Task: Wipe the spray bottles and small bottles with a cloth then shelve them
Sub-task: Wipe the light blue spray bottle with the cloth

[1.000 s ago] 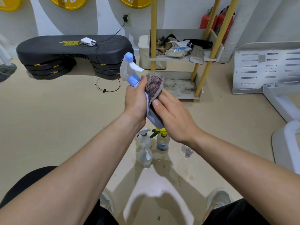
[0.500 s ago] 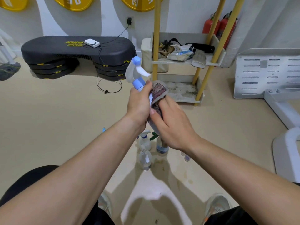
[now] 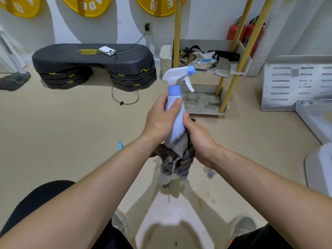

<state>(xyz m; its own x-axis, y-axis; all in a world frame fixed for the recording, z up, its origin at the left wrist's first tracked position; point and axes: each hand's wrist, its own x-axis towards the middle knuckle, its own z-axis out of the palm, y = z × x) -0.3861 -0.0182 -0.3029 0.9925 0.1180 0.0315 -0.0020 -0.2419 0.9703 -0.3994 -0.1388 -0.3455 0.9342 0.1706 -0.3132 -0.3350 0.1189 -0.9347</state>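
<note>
Above floor (image 3: 71, 132) — left hand (image 3: 159, 121) grips spray bottle (image 3: 177, 121) upright | right hand (image 3: 199, 141) clutches cloth (image 3: 179, 159) round its base

1. spray bottle (image 3: 175, 121): pale blue body, white trigger head, blue collar and nozzle tip
2. cloth (image 3: 179, 159): striped purple-grey-brown
3. shelf (image 3: 231, 69): yellow poles, white trays
4. step platform (image 3: 93, 63): black, yellow marks
5. floor (image 3: 62, 132): beige

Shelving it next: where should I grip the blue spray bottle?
Grip the blue spray bottle on its slim upper body just below the collar, from the left, where the left hand holds it: upright, trigger facing right, cloth around its base.
</note>
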